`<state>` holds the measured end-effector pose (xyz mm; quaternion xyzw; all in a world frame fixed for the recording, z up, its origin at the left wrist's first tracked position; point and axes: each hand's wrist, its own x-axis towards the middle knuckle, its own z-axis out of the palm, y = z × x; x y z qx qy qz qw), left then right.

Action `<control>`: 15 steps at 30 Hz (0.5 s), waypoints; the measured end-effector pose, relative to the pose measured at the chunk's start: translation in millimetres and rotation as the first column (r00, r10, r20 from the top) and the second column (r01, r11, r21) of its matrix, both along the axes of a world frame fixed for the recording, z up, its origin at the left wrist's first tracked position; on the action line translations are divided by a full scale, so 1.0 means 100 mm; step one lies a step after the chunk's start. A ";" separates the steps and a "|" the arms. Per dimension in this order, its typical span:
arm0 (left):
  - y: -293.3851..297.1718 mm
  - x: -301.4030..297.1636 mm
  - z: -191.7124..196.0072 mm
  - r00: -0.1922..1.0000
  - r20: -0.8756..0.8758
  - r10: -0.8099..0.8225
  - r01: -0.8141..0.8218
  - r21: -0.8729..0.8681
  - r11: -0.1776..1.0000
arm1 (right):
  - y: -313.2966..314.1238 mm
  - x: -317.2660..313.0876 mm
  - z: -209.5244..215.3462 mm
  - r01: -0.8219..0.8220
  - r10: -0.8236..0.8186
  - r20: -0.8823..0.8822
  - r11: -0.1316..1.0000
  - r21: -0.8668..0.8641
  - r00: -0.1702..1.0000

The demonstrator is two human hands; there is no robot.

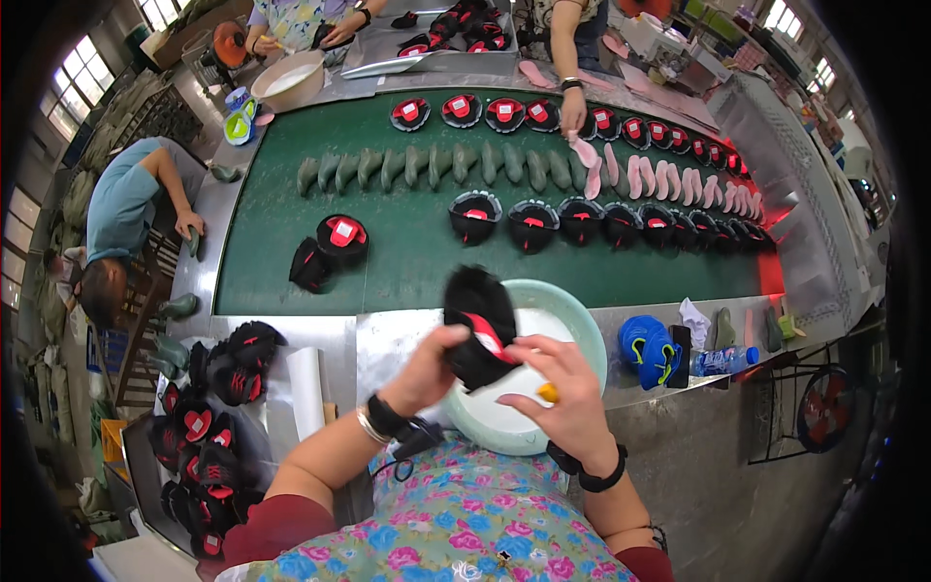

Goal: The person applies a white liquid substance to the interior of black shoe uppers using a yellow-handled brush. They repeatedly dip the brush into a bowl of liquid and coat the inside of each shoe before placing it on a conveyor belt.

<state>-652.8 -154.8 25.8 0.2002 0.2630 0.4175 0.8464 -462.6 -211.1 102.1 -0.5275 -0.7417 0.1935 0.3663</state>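
Observation:
Over a pale green basin (593, 349) of white liquid, I hold a black shoe upper (477, 303) with a red lining, slightly blurred by motion. My left hand (424, 371) is closed around its near left side. The fingertips of my right hand (570, 388) touch or nearly touch its right side. A yellow-ended handle (549, 393) pokes out of the right hand's grip; its other end is hidden. Beyond the basin, two black uppers (342, 236) lie together on the green belt (407, 276). More black uppers (202, 451) are heaped at my left.
Rows of black uppers (533, 221), dark green shoe lasts (436, 165) and pink insoles (669, 179) line the belt. A co-worker's hand (574, 114) holds a pink insole across it. Blue shoes (650, 351) and a bottle (722, 361) stand right; a white roll (305, 393) lies left.

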 end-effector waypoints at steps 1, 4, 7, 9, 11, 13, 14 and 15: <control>-0.14 0.05 0.01 0.999 0.026 -0.024 0.025 -0.069 0.997 | -0.03 -0.04 0.02 -0.042 0.043 -0.020 0.999 0.030 0.999; -0.36 0.05 0.02 0.998 0.033 -0.047 0.046 0.024 0.999 | -0.13 -0.06 0.04 -0.110 0.110 0.032 0.994 -0.012 0.993; -0.48 -0.09 0.07 0.933 -0.335 0.130 0.051 0.482 0.875 | -0.24 -0.03 0.03 -0.051 0.051 0.029 0.999 0.013 0.998; -0.61 -0.18 0.11 0.858 -0.467 0.212 0.170 0.649 0.742 | -0.29 -0.08 0.00 -0.150 0.143 -0.069 0.982 -0.116 0.987; -0.74 -0.27 0.14 0.832 -0.499 0.240 0.272 0.746 0.608 | -0.33 -0.15 -0.05 -0.286 0.253 -0.168 0.934 -0.213 0.953; -0.82 -0.38 0.15 0.744 -0.625 0.234 0.380 0.685 0.622 | -0.37 -0.17 -0.07 -0.334 0.311 -0.121 0.888 -0.318 0.943; -0.84 -0.44 0.14 0.698 -0.676 0.237 0.433 0.662 0.612 | -0.39 -0.16 -0.08 -0.334 0.324 -0.093 0.859 -0.387 0.941; -0.88 -0.47 0.13 0.659 -0.698 0.279 0.492 0.681 0.542 | -0.40 -0.14 -0.09 -0.354 0.365 -0.060 0.829 -0.434 0.929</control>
